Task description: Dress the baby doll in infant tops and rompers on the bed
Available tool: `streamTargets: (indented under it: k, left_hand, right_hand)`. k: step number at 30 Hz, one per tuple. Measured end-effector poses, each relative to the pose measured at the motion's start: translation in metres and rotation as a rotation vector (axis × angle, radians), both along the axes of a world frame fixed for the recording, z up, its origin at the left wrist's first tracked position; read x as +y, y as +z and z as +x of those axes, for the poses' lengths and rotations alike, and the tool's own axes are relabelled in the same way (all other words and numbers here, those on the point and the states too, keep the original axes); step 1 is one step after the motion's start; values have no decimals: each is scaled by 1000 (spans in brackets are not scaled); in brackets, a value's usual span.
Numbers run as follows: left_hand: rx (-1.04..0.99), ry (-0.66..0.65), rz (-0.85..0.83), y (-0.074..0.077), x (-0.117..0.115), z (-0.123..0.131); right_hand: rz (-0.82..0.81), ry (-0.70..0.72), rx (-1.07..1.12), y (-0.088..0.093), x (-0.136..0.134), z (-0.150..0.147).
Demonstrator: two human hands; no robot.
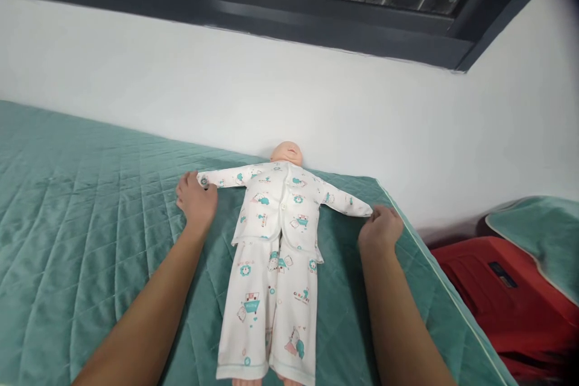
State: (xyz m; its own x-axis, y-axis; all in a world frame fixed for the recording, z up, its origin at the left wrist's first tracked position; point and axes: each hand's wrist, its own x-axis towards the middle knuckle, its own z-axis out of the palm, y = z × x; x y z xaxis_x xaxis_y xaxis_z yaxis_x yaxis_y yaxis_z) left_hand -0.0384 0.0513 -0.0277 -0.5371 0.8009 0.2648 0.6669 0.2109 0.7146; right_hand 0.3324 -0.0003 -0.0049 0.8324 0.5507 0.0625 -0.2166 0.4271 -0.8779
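A baby doll [287, 152] lies on its back on a green quilted bedspread [90, 205], head toward the wall. It wears white pyjamas [275, 235] printed with teal animals, both sleeves stretched out sideways. My left hand [195, 199] grips the end of the sleeve on the left, fingers curled at the cuff. My right hand [380, 228] is closed on the end of the sleeve on the right. The doll's feet just show at the bottom of the trouser legs.
A white wall [289, 90] rises right behind the doll's head, with a dark window frame [289, 12] above. The bed's right edge runs close to my right hand. Beyond it sit a red object [502, 295] and another green cover [543, 235].
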Motion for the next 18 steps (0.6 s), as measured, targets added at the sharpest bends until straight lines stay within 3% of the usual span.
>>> streamTargets:
  k: [3,6,11,18]
  left_hand:
    - [12,-103,300,2,-6,4]
    - [0,-219,475,4,-12,10]
    - [-130,-391,527,13,-25,22]
    - [-167,-908,507,24,-68,38]
  right_hand:
    - [56,-89,-218,4,-10,-36]
    - [113,167,-498,9,-22,-81]
    - [60,496,-782,14,-42,-118]
    - [17,661,-1200,13,-58,-123]
